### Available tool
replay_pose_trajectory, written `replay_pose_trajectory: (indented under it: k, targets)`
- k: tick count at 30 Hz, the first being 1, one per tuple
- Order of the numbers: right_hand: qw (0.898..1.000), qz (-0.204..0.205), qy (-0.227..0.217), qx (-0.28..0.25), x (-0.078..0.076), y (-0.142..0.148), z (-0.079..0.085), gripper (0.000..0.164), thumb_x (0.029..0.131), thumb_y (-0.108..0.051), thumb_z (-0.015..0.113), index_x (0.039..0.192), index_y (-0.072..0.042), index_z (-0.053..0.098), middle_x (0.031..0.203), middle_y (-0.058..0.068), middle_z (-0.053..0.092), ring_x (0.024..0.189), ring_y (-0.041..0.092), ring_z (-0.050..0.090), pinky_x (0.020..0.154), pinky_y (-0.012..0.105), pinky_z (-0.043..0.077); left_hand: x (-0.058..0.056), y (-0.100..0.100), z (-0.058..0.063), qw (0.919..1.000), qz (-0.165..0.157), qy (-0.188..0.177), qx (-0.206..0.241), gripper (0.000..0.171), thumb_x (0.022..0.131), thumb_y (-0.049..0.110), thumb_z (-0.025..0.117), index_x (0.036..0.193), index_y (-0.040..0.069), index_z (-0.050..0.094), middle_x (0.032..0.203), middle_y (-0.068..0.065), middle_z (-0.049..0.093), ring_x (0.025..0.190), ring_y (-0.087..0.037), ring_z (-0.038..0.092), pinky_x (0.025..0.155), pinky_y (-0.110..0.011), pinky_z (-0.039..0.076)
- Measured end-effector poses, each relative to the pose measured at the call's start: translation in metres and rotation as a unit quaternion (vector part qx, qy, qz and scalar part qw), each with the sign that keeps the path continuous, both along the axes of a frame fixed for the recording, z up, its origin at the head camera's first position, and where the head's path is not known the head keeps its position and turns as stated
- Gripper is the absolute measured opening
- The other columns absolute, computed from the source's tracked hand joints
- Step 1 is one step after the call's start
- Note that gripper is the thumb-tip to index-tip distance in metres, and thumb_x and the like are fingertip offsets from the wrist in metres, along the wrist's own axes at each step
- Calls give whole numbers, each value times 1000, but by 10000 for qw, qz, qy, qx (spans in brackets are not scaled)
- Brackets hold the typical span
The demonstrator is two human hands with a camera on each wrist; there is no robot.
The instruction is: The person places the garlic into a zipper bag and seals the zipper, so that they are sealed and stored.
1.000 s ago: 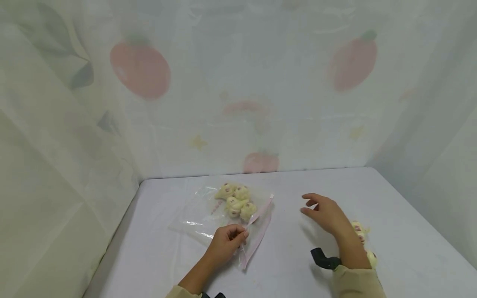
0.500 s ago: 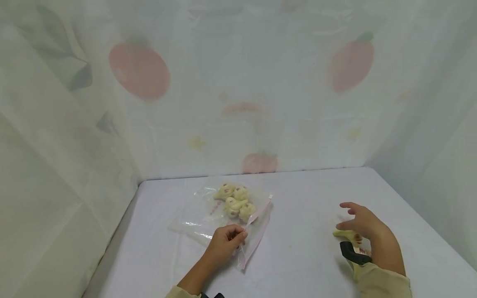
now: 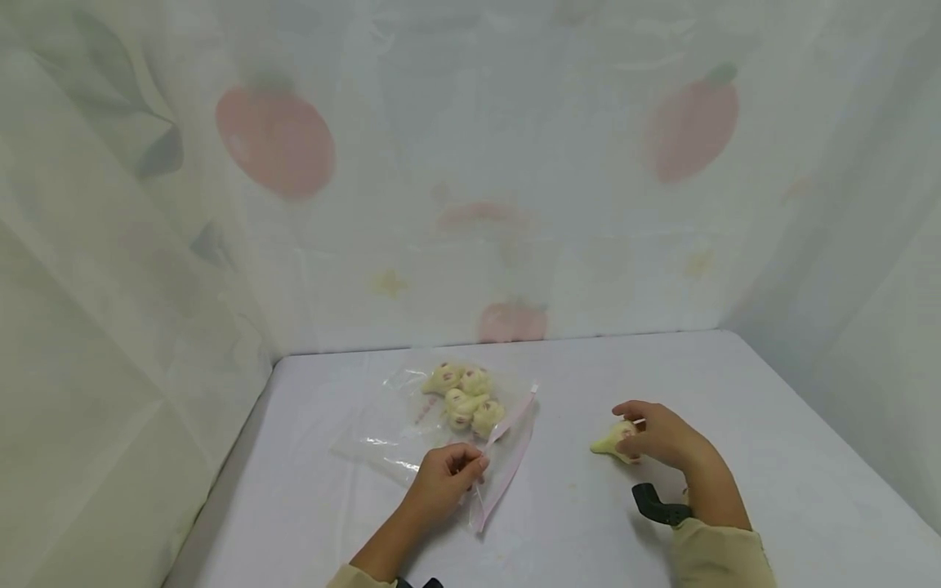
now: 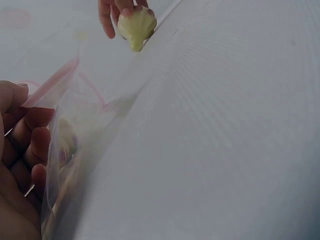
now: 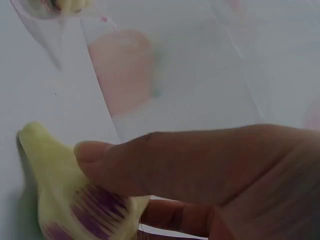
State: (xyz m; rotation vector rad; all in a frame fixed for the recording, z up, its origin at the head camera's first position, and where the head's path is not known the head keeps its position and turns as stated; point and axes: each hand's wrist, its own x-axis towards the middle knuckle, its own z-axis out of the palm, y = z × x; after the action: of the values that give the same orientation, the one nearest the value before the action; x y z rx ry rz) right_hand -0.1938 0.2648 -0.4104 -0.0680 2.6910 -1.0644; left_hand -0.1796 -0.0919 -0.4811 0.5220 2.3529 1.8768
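Observation:
A clear zip bag (image 3: 367, 429) with a pink-edged mouth lies on the table, several pale garlic bulbs (image 3: 461, 404) inside it. My left hand (image 3: 441, 480) pinches the bag's mouth between thumb and fingers; the left wrist view shows the pink strip (image 4: 52, 82) lifted there. To the right of the bag, my right hand (image 3: 665, 437) grips one garlic bulb (image 3: 608, 443), its stem pointing left toward the bag. Purple streaks mark this bulb (image 5: 55, 170) in the right wrist view, where my thumb (image 5: 125, 162) presses on it.
A white-covered table (image 3: 566, 531) spans the front. White sheeting (image 3: 588, 163) with faded fruit prints hangs behind it and along both sides. Something small (image 3: 686, 495) shows beside my right wrist, mostly hidden by the forearm.
My right hand first reached right to the loose garlic bulbs, then came back left holding one. My left hand has stayed on the bag's mouth.

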Motion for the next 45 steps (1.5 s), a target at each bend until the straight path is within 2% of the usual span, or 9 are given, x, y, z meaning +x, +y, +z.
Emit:
replay_pose_trajectory:
  k: [4,8,12,18,24,30,38,45]
  targets:
    - [9995,234,-117,-151,-1,-8,-1,61,78,-18,80,134,-4,56,128,18,59,112,30,58,86,46,51,6,0,14,10000,-50,15,45,15,94,9,65,89,-5,68,71,-18,66,56,-1,49,51,-15,39]
    - [9984,487,-203,-225,-2,-12,-3,60,79,-23,78,133,-8,58,129,13,61,118,31,56,91,49,49,9,0,20,10000,-20,-21,69,13,94,8,65,88,-3,68,70,-18,65,56,-1,48,51,-15,39]
    - [9978,550,-147,-343,-4,-16,-7,60,80,-25,77,134,-7,57,130,13,61,120,32,56,94,50,48,8,1,18,10000,8,3,61,12,93,8,66,88,-2,68,70,-18,64,56,-1,48,51,-16,39]
    - [9971,553,204,-472,-12,-28,-17,63,80,-29,79,136,-9,57,132,13,60,122,33,55,95,50,48,7,0,16,10000,41,-42,35,11,93,8,66,87,-1,69,71,-19,65,56,-1,48,51,-15,39]
    - [9954,464,558,-620,-18,-43,-28,62,83,-29,78,137,-10,56,132,14,60,116,31,58,84,39,51,7,0,17,10000,39,-50,53,14,94,8,66,88,-4,68,71,-21,65,56,-1,48,51,-15,38]
    - [9961,264,593,-592,-19,-54,-34,60,84,-26,78,137,-13,55,128,15,61,108,28,63,72,32,50,7,1,17,10000,33,-73,54,13,93,9,66,87,-3,68,71,-19,65,56,-2,49,51,-15,38]
    - [9944,355,721,-684,-19,-56,-36,51,84,-20,78,131,-16,59,127,13,60,102,25,63,71,33,49,8,0,19,9999,14,-108,37,14,94,9,66,88,-4,68,72,-19,65,57,-2,49,51,-15,39]
    - [9945,338,663,-740,-20,-56,-37,49,84,-21,77,129,-17,60,127,11,60,105,25,61,72,34,49,8,0,20,9999,20,-127,29,13,93,8,66,88,-3,68,71,-18,65,57,-1,48,51,-16,39]
